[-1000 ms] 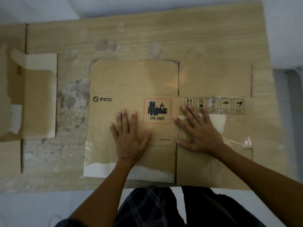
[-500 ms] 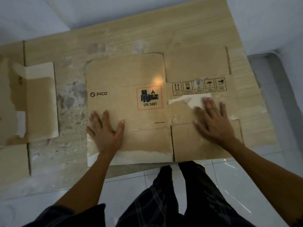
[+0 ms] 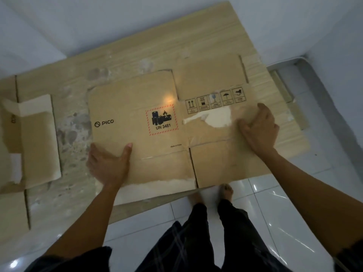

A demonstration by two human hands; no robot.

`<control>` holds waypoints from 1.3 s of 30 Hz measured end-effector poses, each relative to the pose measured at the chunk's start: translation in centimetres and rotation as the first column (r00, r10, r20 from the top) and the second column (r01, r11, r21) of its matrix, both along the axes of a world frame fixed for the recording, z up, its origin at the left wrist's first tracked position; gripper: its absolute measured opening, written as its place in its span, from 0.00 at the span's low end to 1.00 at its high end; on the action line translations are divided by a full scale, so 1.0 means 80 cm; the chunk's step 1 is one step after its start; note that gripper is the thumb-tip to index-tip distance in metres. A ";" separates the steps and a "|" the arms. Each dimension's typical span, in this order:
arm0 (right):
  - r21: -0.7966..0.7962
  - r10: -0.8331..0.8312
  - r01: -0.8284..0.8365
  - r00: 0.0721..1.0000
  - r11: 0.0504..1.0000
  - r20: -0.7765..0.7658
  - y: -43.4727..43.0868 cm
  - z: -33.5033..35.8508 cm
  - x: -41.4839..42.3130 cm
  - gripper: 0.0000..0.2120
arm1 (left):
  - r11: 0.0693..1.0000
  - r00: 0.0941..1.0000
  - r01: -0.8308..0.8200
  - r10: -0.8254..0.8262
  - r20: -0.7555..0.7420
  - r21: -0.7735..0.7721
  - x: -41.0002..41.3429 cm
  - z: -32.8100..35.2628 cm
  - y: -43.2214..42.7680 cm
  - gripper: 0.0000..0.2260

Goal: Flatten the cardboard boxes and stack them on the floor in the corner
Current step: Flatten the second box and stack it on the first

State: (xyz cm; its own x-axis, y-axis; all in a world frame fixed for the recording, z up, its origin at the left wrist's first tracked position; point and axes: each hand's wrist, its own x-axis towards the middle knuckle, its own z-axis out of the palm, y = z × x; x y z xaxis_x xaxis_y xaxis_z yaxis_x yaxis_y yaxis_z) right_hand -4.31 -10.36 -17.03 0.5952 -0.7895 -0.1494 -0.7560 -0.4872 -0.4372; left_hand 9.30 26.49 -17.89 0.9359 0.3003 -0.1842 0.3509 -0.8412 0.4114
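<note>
Left hand (image 3: 107,165) grips the left edge of the flattened box (image 3: 137,107): thumb lies on top of the panel, fingers curl under the edge and are out of sight. Right hand (image 3: 259,128) is closed over the right edge of the same sheet, fingers bent around it, thumb pressing on top. So both hands hold the cardboard at opposite sides, wrists toward the body.

Between the hands: printed face up, PICO logo (image 3: 104,123) just past the left thumb, red-bordered UN 3481 label (image 3: 162,119) further toward the middle, a row of handling symbols (image 3: 216,100) just beyond the right fingers. A torn pale patch (image 3: 214,117) sits right beside the right hand, where the top paper layer is stripped.

The box lies flat on a wooden tabletop (image 3: 137,55), near edge hanging slightly over the table's front. Far to the left of the left hand, more flattened cardboard (image 3: 37,138) lies on the same surface. Below the forearms, white tiled floor (image 3: 294,203) and bare feet.

Handling, judged: light, thin corrugated sheet, fairly stiff along the flutes but floppy at the creases, so the loose flaps will likely swing on lifting. Surface is dry, not slippery. Torn zones are weak; better to pinch on sound panel edges, away from the tear. A two-handed hold at opposite sides suits it.
</note>
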 end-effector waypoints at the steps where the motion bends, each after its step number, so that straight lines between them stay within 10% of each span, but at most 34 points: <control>1: 0.043 -0.021 0.022 1.000 0.999 -0.014 -0.006 0.008 0.006 0.38 | 0.998 0.997 -0.068 0.068 -0.043 -0.009 0.011 0.007 0.001 0.54; 5: 0.347 -0.077 0.081 0.997 0.934 -0.027 -0.039 0.043 0.013 0.39 | 0.980 0.977 -0.137 0.111 -0.182 -0.141 0.044 0.047 0.007 0.47; 9: 0.591 -0.094 -0.031 0.979 0.806 0.180 -0.073 0.084 -0.023 0.16 | 0.960 0.997 0.061 -0.073 -0.035 -0.273 0.049 0.096 -0.016 0.37; 13: 0.805 -0.123 -0.092 0.972 0.586 0.201 -0.086 0.119 -0.069 0.17 | 0.969 0.980 0.191 -0.178 0.090 -0.157 0.041 0.149 -0.088 0.34; 20: 0.893 -0.223 -0.102 0.950 0.438 0.218 -0.136 0.152 -0.180 0.20 | 0.949 0.921 0.290 -0.312 0.233 0.125 -0.023 0.235 -0.255 0.38; 39: 0.946 -0.692 0.052 0.695 0.320 0.196 -0.439 0.125 -0.329 0.23 | 0.825 0.777 0.562 -0.505 0.375 -0.054 -0.092 0.287 -0.721 0.34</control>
State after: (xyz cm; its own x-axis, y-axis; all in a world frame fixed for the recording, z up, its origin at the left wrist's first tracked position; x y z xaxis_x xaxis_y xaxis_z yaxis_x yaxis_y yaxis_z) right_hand -30.63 -45.51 -7.05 0.4800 -0.5675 -0.6690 -0.2370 0.6503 -0.7217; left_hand 1.91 -31.17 5.09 0.9483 -0.2711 0.1647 -0.3163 -0.7674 0.5577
